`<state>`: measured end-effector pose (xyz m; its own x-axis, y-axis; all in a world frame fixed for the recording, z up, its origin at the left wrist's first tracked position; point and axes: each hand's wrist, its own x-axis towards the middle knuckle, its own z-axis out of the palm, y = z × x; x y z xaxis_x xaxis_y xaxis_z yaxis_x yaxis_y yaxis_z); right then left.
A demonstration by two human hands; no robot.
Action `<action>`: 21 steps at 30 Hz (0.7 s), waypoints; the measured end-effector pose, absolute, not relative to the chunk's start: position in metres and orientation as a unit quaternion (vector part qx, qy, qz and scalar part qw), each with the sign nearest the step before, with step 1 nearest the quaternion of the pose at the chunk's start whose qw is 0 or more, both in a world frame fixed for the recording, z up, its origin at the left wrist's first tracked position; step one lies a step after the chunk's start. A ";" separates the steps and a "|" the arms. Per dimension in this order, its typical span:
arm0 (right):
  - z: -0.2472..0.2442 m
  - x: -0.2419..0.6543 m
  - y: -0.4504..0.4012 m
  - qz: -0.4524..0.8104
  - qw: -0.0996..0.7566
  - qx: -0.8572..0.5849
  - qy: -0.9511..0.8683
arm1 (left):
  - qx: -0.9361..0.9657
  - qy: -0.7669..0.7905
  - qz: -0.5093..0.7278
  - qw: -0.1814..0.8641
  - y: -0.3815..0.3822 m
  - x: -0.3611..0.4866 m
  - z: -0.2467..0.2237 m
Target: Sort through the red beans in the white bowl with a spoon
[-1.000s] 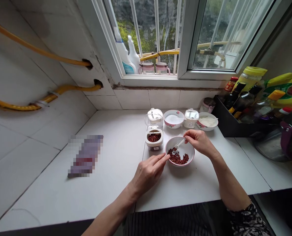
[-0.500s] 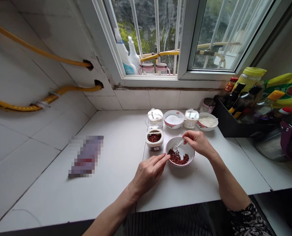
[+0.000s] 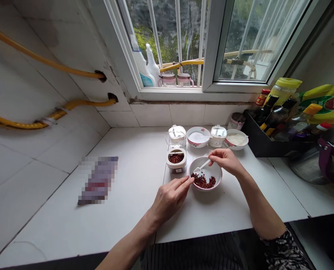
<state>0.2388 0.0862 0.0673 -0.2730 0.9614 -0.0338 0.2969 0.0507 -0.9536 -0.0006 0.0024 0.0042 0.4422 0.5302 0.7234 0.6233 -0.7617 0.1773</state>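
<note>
A small white spoon point(image 3: 202, 166) is pinched between the thumb and fingers of my right hand point(image 3: 226, 160). Its tip dips into a white bowl point(image 3: 216, 171) with a pink rim. Dark red peppercorns point(image 3: 204, 182) lie heaped along the near side of that bowl. My left hand point(image 3: 171, 193) grips the bowl's left rim with its fingertips, the thumb mostly hidden. Just behind my left hand stands a seasoning jar point(image 3: 177, 168) with its clear lid up, holding more of the peppercorns.
Behind the bowl are a flowered bowl of white grains point(image 3: 198, 143), a closed jar point(image 3: 218, 140) and a second flowered bowl point(image 3: 236, 145). A black box of bottles point(image 3: 264, 146) stands at right, beside a pot point(image 3: 307, 167). A blurred purple packet point(image 3: 101, 180) lies at left.
The spoon's tip has shifted slightly left and down toward the peppercorns, with my right hand tilting a little. My left hand stays at the bowl's rim.
</note>
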 end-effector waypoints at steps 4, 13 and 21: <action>0.069 0.238 0.087 0.486 0.342 -0.510 -0.622 | -0.848 -0.343 -0.400 0.054 0.003 -0.001 0.003; 0.074 0.239 0.089 0.510 0.349 -0.521 -0.589 | -0.846 -0.346 -0.402 0.052 0.003 0.000 0.002; 0.081 0.209 0.094 0.435 0.477 -0.481 -0.593 | -0.844 -0.348 -0.404 0.052 0.003 0.001 0.003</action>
